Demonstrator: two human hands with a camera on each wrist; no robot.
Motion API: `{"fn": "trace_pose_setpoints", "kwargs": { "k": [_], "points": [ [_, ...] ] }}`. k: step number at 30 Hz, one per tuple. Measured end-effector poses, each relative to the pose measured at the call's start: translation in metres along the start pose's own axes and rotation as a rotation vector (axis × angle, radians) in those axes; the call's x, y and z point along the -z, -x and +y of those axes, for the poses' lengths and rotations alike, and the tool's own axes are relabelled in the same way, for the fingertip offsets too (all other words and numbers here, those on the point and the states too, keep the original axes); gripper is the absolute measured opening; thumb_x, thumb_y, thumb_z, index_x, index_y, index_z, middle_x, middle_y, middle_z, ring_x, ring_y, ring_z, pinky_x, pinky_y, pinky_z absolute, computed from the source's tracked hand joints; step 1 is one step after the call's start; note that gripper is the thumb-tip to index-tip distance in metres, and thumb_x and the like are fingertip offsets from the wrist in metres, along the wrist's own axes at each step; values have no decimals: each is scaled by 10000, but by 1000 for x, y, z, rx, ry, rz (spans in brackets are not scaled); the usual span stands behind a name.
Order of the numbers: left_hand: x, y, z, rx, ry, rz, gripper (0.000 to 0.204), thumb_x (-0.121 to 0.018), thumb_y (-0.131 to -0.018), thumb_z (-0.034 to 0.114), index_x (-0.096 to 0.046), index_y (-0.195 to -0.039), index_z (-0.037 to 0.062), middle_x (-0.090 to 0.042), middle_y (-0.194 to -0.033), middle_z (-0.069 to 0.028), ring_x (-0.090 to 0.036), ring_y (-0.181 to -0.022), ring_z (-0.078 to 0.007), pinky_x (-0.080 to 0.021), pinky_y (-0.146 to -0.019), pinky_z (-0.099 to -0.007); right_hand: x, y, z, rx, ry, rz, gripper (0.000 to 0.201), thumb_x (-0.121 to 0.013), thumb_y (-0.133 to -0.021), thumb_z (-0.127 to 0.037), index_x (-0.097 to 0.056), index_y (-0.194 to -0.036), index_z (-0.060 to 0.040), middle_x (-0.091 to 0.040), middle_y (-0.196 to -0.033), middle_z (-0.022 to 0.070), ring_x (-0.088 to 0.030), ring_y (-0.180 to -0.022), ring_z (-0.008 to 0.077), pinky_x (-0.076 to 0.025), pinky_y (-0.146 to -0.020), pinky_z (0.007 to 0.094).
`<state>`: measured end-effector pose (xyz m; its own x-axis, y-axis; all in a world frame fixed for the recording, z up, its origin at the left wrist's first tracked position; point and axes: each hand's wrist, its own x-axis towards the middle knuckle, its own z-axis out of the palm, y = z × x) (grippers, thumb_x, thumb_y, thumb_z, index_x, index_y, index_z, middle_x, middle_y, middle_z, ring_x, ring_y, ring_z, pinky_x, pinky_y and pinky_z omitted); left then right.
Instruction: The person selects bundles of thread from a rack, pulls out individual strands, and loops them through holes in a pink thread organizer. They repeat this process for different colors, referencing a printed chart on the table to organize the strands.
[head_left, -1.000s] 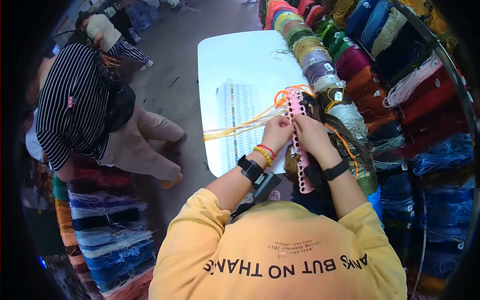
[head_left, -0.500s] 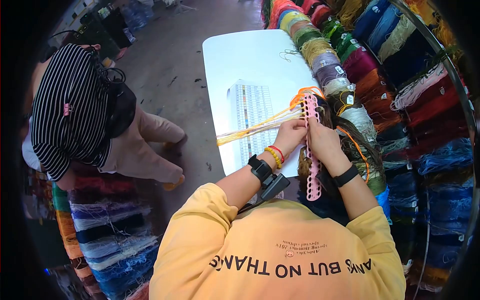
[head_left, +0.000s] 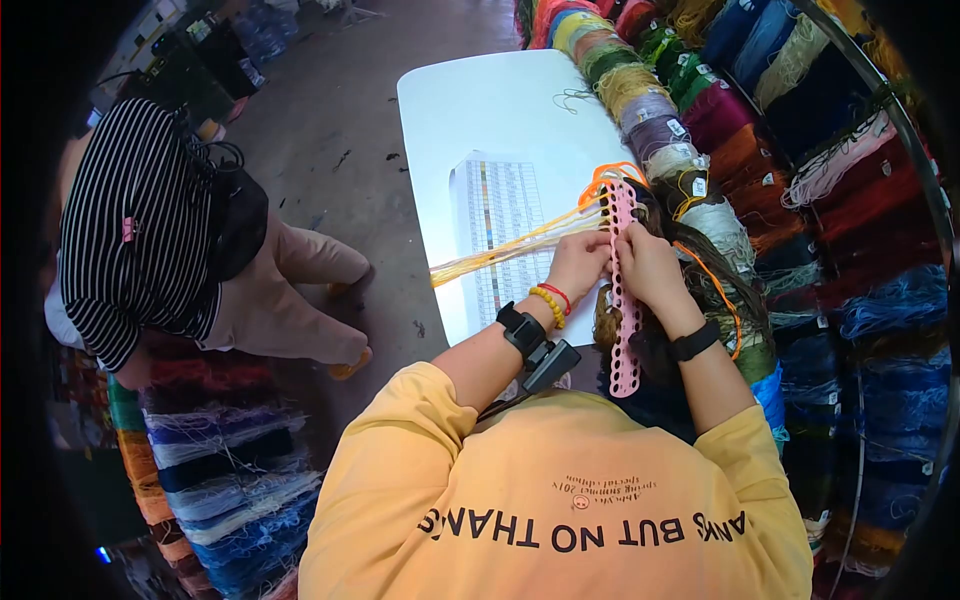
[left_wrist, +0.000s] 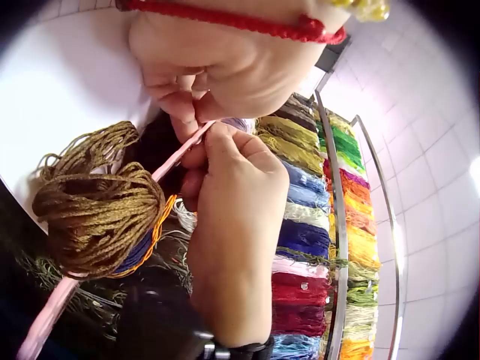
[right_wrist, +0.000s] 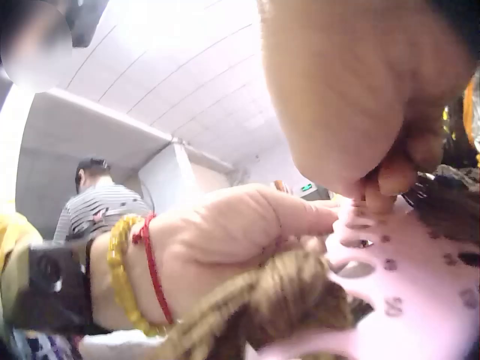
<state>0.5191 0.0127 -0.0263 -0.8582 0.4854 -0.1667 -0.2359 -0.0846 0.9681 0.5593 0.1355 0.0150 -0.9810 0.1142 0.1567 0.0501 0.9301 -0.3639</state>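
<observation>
A long pink thread card (head_left: 625, 340) with holes along both edges lies lengthwise before me. My left hand (head_left: 580, 262), wearing red and yellow bracelets, pinches at its left edge with curled fingers. My right hand (head_left: 650, 268) grips the same stretch from the other side, its fingertips meeting the left ones in the left wrist view. Whatever lies between the fingertips is hidden. Yellow and pale threads (head_left: 500, 262) run left from the card's upper holes, and orange thread (head_left: 612, 172) loops at its top. A brown skein (left_wrist: 101, 210) hangs by the card's lower part.
Under the threads a printed chart (head_left: 520, 205) lies on a white board (head_left: 480, 100). Racks of coloured skeins (head_left: 735, 160) stand close on my right, more skeins (head_left: 235, 500) at lower left. A person in a striped top (head_left: 130, 220) stands to the left.
The view has shifted, so board and card appear farther right than a second ago. Both hands stay at the card's middle. A second person at the back left has gone out of view.
</observation>
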Motion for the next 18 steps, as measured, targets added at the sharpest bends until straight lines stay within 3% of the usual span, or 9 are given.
{"fn": "trace_pose_setpoints", "kwargs": {
  "k": [4,7,10,13,15,17,18],
  "points": [
    [2,-6,-3,-37,-132,7,177,-533,-833,30,-621,-972,-36,-629,-718,-45,-578,-576,-88,-458,-512,-225,1,-1,4,-14,-174,6,184,-517,-846,-185,-541,-803,-8,-601,-726,237,-592,-719,414,-455,-664,485],
    [4,-7,-2,-82,-240,12,143,-544,-831,57,-619,-907,-37,-633,-706,-58,-582,-563,-92,-466,-510,-236,5,-2,4,-108,-317,-95,172,-556,-814,-183,-554,-810,-11,-616,-766,218,-600,-764,392,-467,-681,446],
    [7,-6,5,-73,-442,1,137,-554,-811,100,-602,-832,-27,-635,-682,-115,-620,-577,-161,-491,-540,-290,1,-4,17,-217,-504,-252,204,-601,-767,-187,-559,-870,-16,-626,-850,205,-603,-825,373,-475,-725,406],
    [13,-13,-2,-308,-877,66,159,-550,-787,147,-584,-788,-8,-621,-678,-184,-635,-630,-285,-505,-603,-374,9,-1,12,-123,-231,-324,275,-629,-728,-181,-549,-943,-27,-622,-927,202,-596,-896,357,-470,-771,388],
    [23,-9,13,-237,-976,135,169,-537,-769,165,-581,-797,5,-606,-722,-230,-595,-699,-403,-489,-683,-453,5,-2,13,-126,-121,-362,305,-607,-728,-166,-536,-997,-41,-617,-948,203,-587,-935,354,-458,-790,403],
    [47,-12,12,-252,-1068,169,155,-537,-774,142,-578,-796,-6,-626,-701,-196,-626,-652,-328,-504,-635,-397,7,-3,7,-158,-57,-403,300,-589,-734,-161,-539,-1006,-46,-618,-951,200,-587,-935,352,-456,-787,412],
    [56,-7,24,-84,-876,79,143,-532,-778,123,-578,-795,-11,-633,-692,-162,-632,-638,-264,-503,-612,-352,6,-3,8,-152,-49,-394,292,-569,-746,-162,-544,-1013,-46,-619,-958,193,-586,-935,353,-452,-788,417]
  ]
}}
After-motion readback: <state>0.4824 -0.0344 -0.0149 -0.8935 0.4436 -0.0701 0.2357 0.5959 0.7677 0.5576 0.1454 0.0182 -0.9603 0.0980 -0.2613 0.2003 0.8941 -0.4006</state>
